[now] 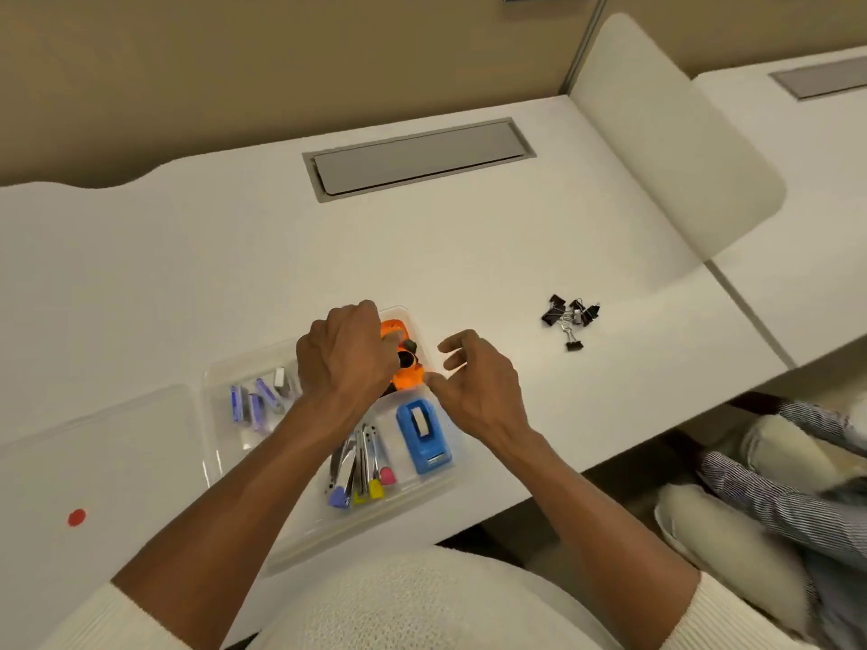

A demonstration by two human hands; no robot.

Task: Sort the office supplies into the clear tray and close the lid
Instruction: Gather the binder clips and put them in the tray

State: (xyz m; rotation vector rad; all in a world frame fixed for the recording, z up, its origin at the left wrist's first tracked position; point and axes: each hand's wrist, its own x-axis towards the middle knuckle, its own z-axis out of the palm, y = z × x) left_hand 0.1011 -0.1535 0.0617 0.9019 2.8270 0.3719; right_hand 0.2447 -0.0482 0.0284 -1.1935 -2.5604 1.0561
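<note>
Left hand (345, 356) on orange dispenser (406, 363) | clear tray (213, 382): blue dispenser (423, 436)

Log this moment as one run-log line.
left hand: on orange tape dispenser in clear tray | right hand: open, empty | binder clips: on desk | lid: off

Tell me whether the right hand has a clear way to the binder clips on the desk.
Probably yes. The right hand hovers open and empty at the tray's right edge, and only bare desk lies between it and the binder clips further right.
</note>
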